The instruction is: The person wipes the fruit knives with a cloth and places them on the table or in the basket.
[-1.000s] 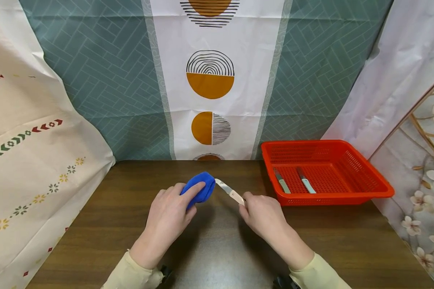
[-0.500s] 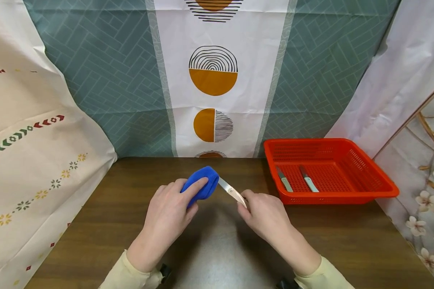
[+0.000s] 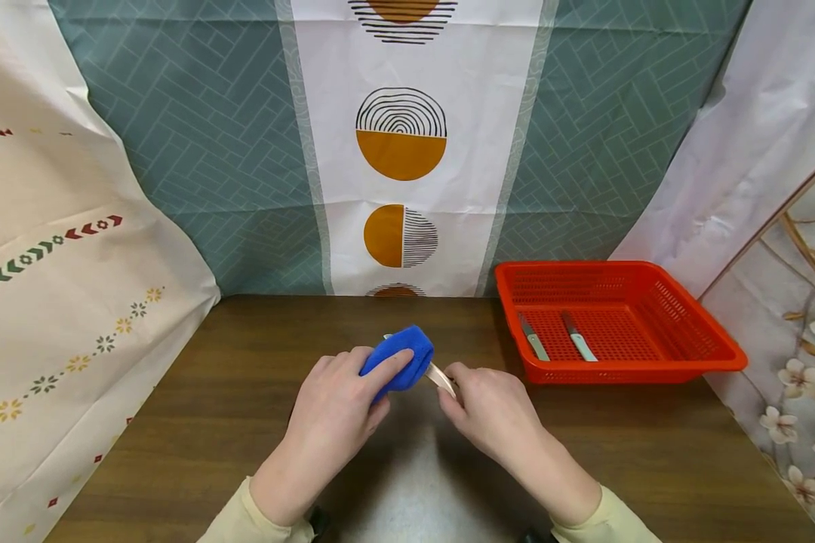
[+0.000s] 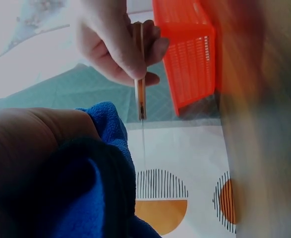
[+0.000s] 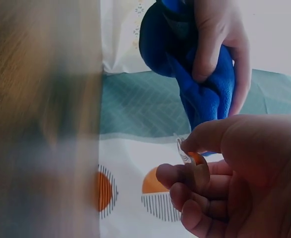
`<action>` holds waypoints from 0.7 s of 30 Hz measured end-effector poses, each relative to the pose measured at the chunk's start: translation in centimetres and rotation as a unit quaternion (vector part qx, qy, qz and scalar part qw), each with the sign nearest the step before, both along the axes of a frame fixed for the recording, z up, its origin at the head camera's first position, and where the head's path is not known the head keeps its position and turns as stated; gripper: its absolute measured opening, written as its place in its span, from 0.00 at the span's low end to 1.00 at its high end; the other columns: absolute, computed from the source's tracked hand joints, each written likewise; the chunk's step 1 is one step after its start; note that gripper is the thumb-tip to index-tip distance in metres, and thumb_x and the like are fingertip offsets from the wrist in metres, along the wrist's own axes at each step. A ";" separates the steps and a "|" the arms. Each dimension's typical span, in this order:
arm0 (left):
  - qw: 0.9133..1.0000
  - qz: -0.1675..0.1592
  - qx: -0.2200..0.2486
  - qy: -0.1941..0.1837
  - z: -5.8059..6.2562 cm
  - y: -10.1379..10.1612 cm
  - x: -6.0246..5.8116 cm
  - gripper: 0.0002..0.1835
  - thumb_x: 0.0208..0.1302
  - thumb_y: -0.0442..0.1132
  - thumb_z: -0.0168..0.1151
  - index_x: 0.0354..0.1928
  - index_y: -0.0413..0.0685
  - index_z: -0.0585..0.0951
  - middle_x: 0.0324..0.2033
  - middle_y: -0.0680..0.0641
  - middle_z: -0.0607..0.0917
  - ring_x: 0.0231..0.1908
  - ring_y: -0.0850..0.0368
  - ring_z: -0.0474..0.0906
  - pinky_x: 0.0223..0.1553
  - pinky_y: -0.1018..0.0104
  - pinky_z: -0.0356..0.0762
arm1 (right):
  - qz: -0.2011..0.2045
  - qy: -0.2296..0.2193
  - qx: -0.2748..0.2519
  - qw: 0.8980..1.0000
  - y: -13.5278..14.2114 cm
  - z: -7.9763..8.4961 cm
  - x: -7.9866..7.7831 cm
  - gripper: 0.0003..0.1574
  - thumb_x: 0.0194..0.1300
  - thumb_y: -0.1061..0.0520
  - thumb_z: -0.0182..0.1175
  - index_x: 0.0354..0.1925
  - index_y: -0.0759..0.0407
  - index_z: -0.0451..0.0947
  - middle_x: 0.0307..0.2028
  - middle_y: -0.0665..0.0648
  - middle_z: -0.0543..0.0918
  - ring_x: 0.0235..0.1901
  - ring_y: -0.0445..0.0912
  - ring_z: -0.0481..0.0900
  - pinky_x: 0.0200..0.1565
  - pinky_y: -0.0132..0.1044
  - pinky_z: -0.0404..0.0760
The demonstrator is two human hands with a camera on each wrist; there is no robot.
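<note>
My left hand (image 3: 339, 400) grips a bunched blue cloth (image 3: 402, 356), thumb on one side and fingers on the other. My right hand (image 3: 494, 406) pinches the pale handle of a folding knife (image 3: 441, 378). In the head view the cloth covers most of the blade, and a small bit of the tip shows past its far side. The left wrist view shows the knife (image 4: 141, 99) edge-on, with its thin blade out beside the cloth (image 4: 110, 129). In the right wrist view, thumb and fingers hold the handle (image 5: 201, 173) close below the cloth (image 5: 204, 94).
A red plastic basket (image 3: 625, 371) stands at the back right of the brown wooden table (image 3: 244, 354). Inside lie a knife with a greenish handle (image 3: 535, 345) and one with a pale blue handle (image 3: 582, 345). Patterned curtains (image 3: 244, 151) hang behind and along both sides.
My left hand and the cloth have moved right along the blade towards the handle. Earlier the blade lay bare between cloth and right hand; now the cloth hides most of it.
</note>
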State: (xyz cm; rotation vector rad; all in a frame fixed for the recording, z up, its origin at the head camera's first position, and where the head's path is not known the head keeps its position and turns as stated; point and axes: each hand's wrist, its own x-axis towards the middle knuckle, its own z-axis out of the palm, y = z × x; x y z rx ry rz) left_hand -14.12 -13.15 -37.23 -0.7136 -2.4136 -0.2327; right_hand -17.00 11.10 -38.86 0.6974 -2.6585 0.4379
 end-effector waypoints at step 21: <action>1.000 -0.005 -0.011 0.001 -0.4 0.0 -0.1 0.36 0.56 0.39 0.86 0.69 0.65 0.85 0.47 0.43 0.89 0.40 0.44 0.86 0.42 0.51 0.83 | 0.017 0.023 0.013 1.000 0.0 0.3 0.3 0.10 0.70 0.51 0.76 0.41 0.53 0.86 0.18 0.42 0.71 0.19 0.41 0.69 0.22 0.37 0.70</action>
